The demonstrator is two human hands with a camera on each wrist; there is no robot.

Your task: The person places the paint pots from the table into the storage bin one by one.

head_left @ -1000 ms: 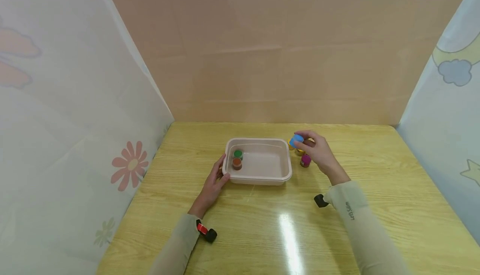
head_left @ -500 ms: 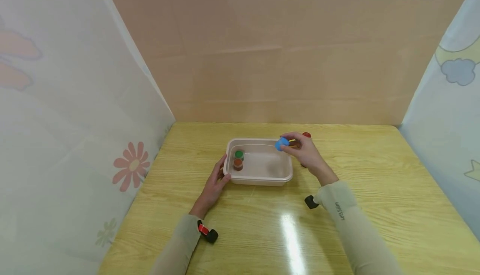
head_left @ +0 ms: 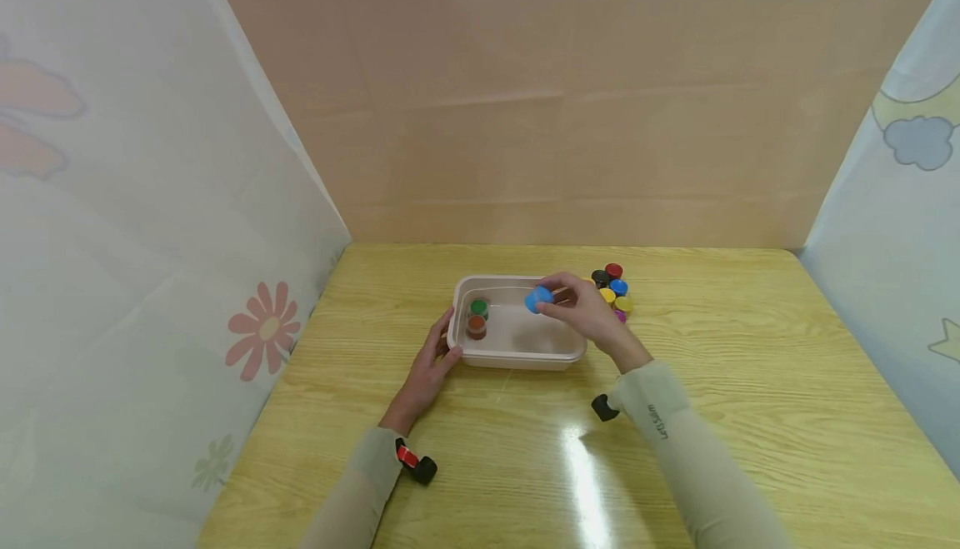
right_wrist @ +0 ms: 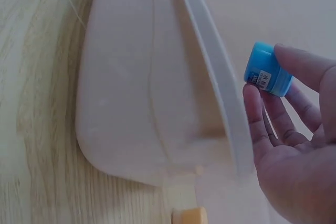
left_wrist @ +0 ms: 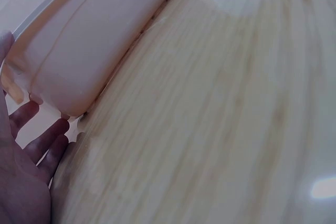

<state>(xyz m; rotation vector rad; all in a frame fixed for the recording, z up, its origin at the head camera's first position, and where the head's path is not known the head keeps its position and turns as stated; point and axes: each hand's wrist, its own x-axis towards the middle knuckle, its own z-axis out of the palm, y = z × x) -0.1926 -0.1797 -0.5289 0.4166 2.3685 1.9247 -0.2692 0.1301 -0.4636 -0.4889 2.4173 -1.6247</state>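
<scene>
The left hand (left_wrist: 21, 177) rests on the wooden desk (left_wrist: 210, 119), its fingers (left_wrist: 50, 145) spread just below the near corner of the beige tub (left_wrist: 89, 40), fingertips touching its wall.

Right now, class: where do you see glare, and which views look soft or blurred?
Head view: a bright glare streak on the table, otherwise sharp. Left wrist view: washed out, tub soft, glare at the right edge. Right wrist view: the blue pot fairly clear, the fingers blurred.
</scene>
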